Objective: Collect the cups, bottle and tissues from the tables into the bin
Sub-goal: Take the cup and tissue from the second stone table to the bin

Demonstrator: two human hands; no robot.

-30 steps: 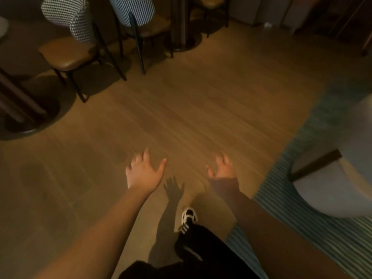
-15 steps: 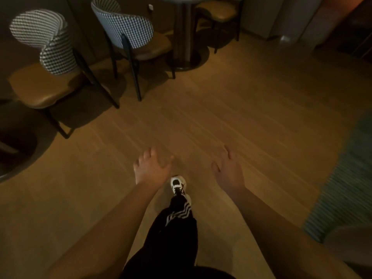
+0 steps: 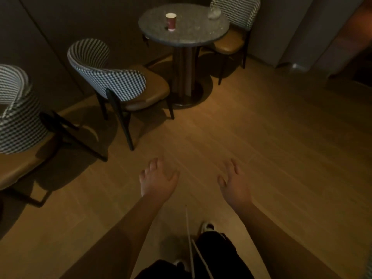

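Both bare forearms reach forward, palms down. The left hand (image 3: pixel 158 181) and right hand (image 3: pixel 234 183) hang apart, fingers loosely spread, holding nothing.

Your round speckled table (image 3: pixel 193 35): red paper cup (image 3: pixel 171 21) upright left of table centre; crumpled tissue (image 3: pixel 214 13) at table's far-right rim, well apart.

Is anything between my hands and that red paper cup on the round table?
Only open wooden floor. The houndstooth-backed chair stands left of the path from both hands to the red paper cup.
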